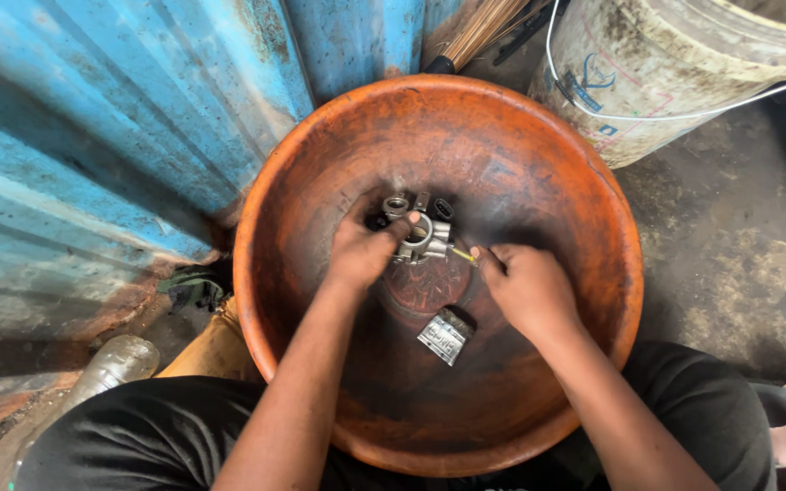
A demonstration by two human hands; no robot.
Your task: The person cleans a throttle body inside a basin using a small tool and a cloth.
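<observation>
Blue metal wall stands behind an orange basin; left hand grips a metal part, right hand pinches a thin yellow stick.

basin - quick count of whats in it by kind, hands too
metal engine part held in the left hand: 1
small ring-shaped metal pieces: about 2, partly hidden
ribbed grey metal block: 1
thin yellowish tool in the right hand: 1
hands: 2
total: about 7, all inside the orange basin
</observation>
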